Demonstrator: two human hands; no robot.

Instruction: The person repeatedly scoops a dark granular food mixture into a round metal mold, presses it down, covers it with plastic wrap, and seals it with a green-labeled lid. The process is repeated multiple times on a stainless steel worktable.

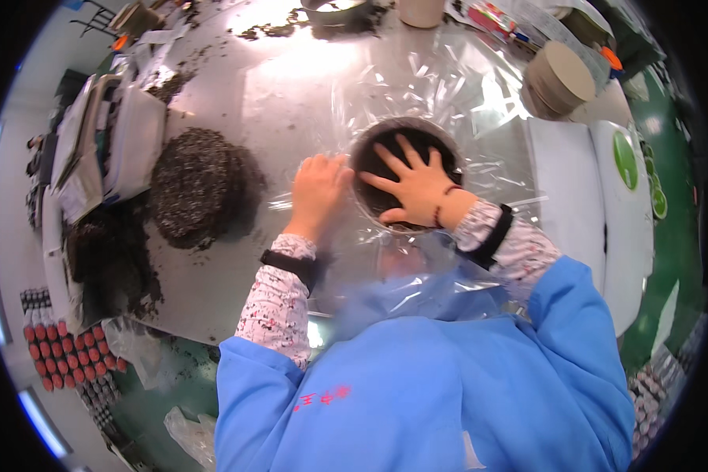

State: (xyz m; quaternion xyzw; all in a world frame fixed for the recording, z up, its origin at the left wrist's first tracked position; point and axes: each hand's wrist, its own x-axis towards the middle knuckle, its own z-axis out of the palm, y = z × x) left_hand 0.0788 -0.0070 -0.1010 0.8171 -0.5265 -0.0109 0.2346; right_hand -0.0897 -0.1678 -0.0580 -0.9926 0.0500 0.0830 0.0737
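A round container (363, 215) stands before me with a dark interior (383, 154), lined or surrounded by clear plastic film (495, 171). My right hand (416, 186) reaches into it from the right, palm down and fingers spread wide, holding nothing. Against the left side of the rim rests my left hand (321, 192), its fingers close together; whether it pinches the film is hard to see. Left of that hand, a thick round cake of dark, leafy material (192, 186), like pressed tea, lies on the table (289, 127).
White boxes with green ovals (622, 171) line the right edge. Beyond them stands a stack of round brown discs (557, 79). Bins (138, 138) and a dark loose heap (109, 259) occupy the left. A metal ring (339, 15) sits at the back among dark crumbs.
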